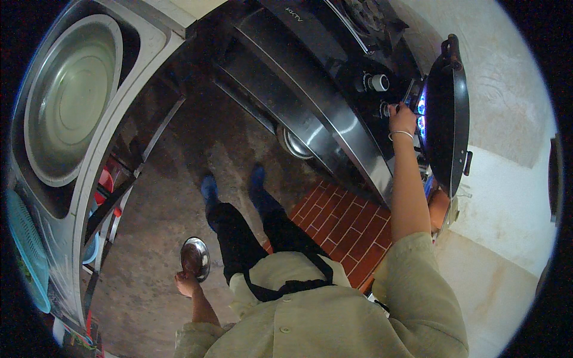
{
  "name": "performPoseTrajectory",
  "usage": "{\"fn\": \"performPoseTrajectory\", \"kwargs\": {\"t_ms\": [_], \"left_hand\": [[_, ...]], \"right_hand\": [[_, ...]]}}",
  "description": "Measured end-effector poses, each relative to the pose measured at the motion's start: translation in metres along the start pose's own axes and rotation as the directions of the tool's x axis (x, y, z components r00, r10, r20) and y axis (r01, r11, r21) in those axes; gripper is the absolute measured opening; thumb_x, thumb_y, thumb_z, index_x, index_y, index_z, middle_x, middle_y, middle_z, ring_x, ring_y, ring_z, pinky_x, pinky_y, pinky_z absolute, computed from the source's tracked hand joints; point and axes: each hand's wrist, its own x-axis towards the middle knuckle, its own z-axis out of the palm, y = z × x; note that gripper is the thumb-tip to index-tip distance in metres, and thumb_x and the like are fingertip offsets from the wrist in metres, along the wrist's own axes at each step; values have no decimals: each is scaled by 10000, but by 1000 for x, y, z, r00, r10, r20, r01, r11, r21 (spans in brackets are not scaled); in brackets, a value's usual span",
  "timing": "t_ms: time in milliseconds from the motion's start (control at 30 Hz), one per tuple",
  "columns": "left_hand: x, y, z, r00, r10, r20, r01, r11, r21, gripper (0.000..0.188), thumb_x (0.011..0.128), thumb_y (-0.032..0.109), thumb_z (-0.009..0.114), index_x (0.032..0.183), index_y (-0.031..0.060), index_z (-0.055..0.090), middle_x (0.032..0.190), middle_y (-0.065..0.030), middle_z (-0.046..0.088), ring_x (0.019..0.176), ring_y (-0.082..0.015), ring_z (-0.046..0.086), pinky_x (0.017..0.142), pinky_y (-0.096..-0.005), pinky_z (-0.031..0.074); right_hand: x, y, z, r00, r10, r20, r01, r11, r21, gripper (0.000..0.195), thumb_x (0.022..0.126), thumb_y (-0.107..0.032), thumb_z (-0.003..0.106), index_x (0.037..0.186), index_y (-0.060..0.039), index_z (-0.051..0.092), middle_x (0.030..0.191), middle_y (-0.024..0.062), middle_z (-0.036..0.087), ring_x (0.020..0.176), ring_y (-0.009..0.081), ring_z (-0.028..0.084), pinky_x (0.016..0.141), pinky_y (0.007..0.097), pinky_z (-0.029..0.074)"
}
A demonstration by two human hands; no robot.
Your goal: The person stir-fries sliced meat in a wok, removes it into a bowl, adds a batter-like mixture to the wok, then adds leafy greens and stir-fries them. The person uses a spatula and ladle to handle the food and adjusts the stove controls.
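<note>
With my right hand (pixel 401 120) I grip a control knob on the front of the gas stove (pixel 340 67); the knob is mostly hidden by my fingers. Beside it sits a second, pale knob (pixel 380 83). Blue flames (pixel 421 107) burn under a large dark wok (pixel 445 121), which rests on the burner and has a handle (pixel 452 51) at its far side. Low on the left, my left hand (pixel 186 283) holds a shiny round metal plate or lid (pixel 195 257) by its edge, above the floor.
At left, a steel sink (pixel 150 33) holds a big metal basin (pixel 118 53) with water. A turquoise plastic basket (pixel 33 241) lies on the drainboard. Below the stove are a metal dish (pixel 297 145) and red tiles (pixel 344 228). A second burner (pixel 365 18) stands farther along.
</note>
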Motion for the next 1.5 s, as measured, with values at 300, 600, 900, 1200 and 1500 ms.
{"fn": "performPoseTrajectory", "kwargs": {"t_ms": [300,600,900,1200,1500], "left_hand": [[-1,1,2,1000,-18,-2,18,1000,-19,291,711,372,550,706,81,562,799,-92,560,676,-322,546,558,-435,406],[-2,5,-2,1000,3,7,-3,1000,6,307,703,367,559,711,61,563,794,-99,558,671,-314,541,564,-422,401],[-1,-9,9,1000,11,8,-11,1000,9,323,716,374,543,717,52,573,785,-104,556,681,-301,541,569,-404,410],[-3,-2,4,999,-18,34,16,998,55,260,695,344,550,759,91,555,801,-91,574,697,-305,558,574,-417,427],[-1,-13,17,1000,-4,-10,5,999,43,407,707,478,525,688,73,555,782,-83,559,678,-316,549,548,-436,407]], "right_hand": [[1,0,2,999,14,-30,-14,1000,4,344,741,-324,554,884,-12,574,843,197,576,800,356,550,711,405,443],[3,1,3,999,5,-40,-6,1000,-17,407,730,-360,560,917,1,571,856,199,577,811,347,554,724,394,444],[2,-3,-3,1000,29,3,-29,999,-19,395,730,-365,559,868,5,585,840,199,580,802,347,556,717,398,444],[2,-7,-8,1000,22,10,-22,997,-69,403,733,-371,554,874,5,586,854,203,577,808,350,555,730,392,442],[3,-9,-8,993,109,44,-108,994,-18,401,722,-368,570,857,9,587,845,211,575,821,357,549,733,402,438]]}}
